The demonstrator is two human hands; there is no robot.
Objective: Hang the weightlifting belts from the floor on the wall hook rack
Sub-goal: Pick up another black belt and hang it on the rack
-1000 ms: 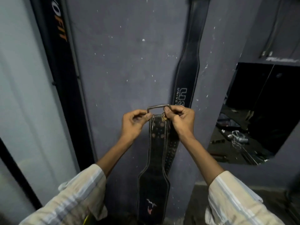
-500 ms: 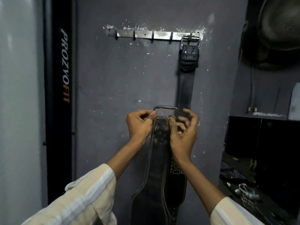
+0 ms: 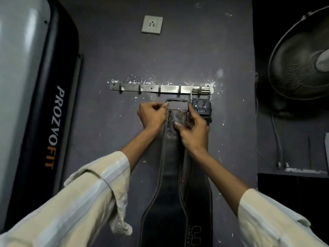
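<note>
A metal hook rack (image 3: pixel 169 89) is screwed to the dark wall. One black belt (image 3: pixel 201 107) hangs by its buckle from the rack's rightmost hook. I hold a second black weightlifting belt (image 3: pixel 170 157) up against the wall; its metal buckle (image 3: pixel 176 100) sits just below the rack, between the two hooks at the right. My left hand (image 3: pixel 151 115) pinches the buckle's left corner. My right hand (image 3: pixel 193 129) grips the buckle's right side, thumb on the strap. The belt's wide part hangs down between my arms.
A tall black and grey panel (image 3: pixel 44 113) lettered PROZVOFIT stands at the left. A wall socket (image 3: pixel 152 24) sits above the rack. A fan (image 3: pixel 300 57) hangs at the right, with a cable (image 3: pixel 277 139) below it and a dark shelf (image 3: pixel 293 189) underneath.
Both hands have lifted the belt upward along the wall; its buckle has risen from well below the rack to just under it. My view has tilted up, bringing the socket into sight.
</note>
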